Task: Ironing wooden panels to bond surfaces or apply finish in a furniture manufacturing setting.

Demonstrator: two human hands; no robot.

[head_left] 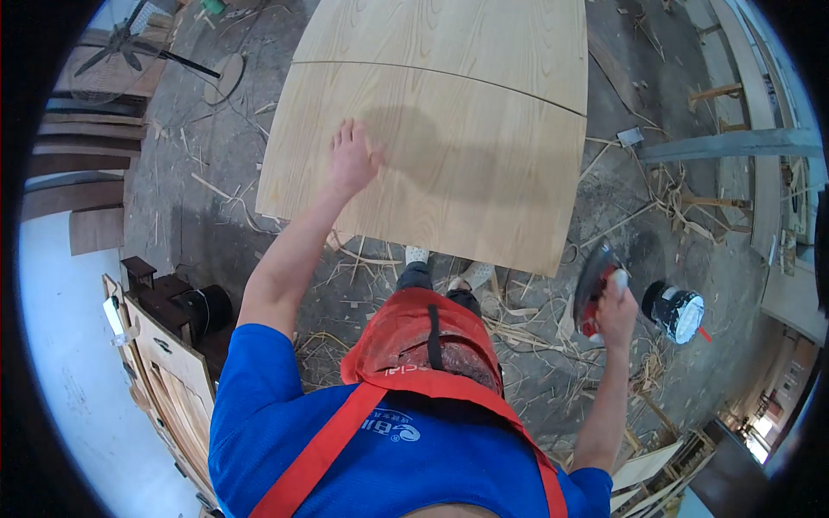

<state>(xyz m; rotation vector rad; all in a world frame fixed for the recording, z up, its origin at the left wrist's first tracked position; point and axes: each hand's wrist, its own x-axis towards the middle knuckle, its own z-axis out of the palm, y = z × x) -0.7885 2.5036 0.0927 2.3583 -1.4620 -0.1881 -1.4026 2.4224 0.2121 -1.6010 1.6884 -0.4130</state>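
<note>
In front of me lies a wide light wood-grain panel (466,198), its near edge slightly slanted. My left hand (352,162) is open over the panel's left part, fingers stretched out and thumb apart. It looks laid on the surface, though I cannot tell how firmly. Off the panel's near right corner, my right hand (617,315) is closed round the handle of a clothes iron (591,289). The iron has a red body and a dark pointed plate, tilted on its side in the air above the floor.
A second wood-grain panel (449,34) adjoins the far edge, with a narrow seam between. Thin wood strips (518,332) litter the floor. A paint-smeared black bucket (678,311) stands right of the iron. A fan (125,47) is far left; a blue-grey beam (734,145) is at right.
</note>
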